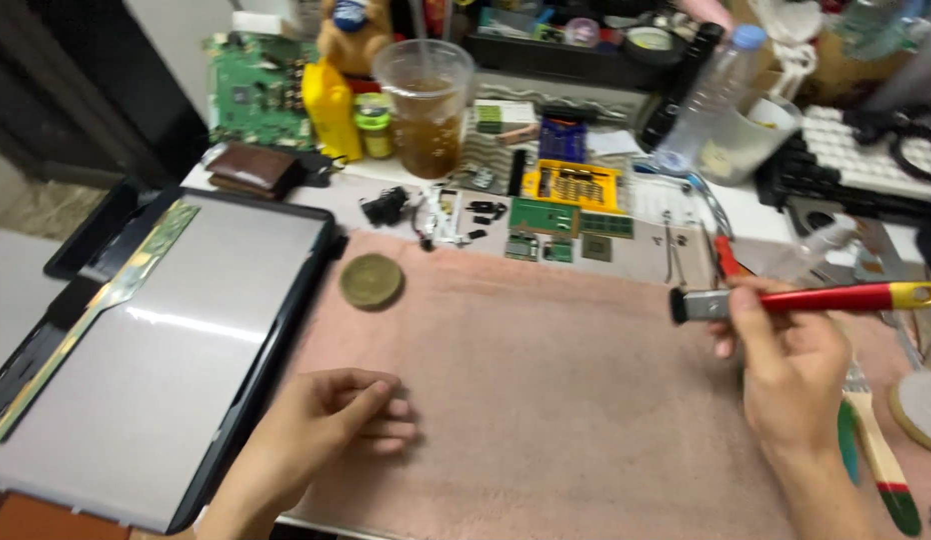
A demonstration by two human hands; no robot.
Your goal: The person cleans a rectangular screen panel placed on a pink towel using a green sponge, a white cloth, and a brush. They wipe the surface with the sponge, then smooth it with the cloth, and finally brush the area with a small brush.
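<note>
Looking down, we see our right hand [791, 375] at the right of a pink towel [546, 400] spread over the surface, its grip closed around a red-handled brush [806, 299]. The brush's long axis runs left to right, nearly level, with the metal ferrule and dark bristle end pointing left toward the towel's middle and the yellow tail pointing right. Our left hand [331, 420] rests on the towel at the near left, fingers loosely curled and holding nothing, well apart from the brush. Beside it lies a laptop screen panel [176, 350] in a black frame. A round brass-coloured disc [371, 281] sits farther off, with small circuit boards [561, 225] beyond.
</note>
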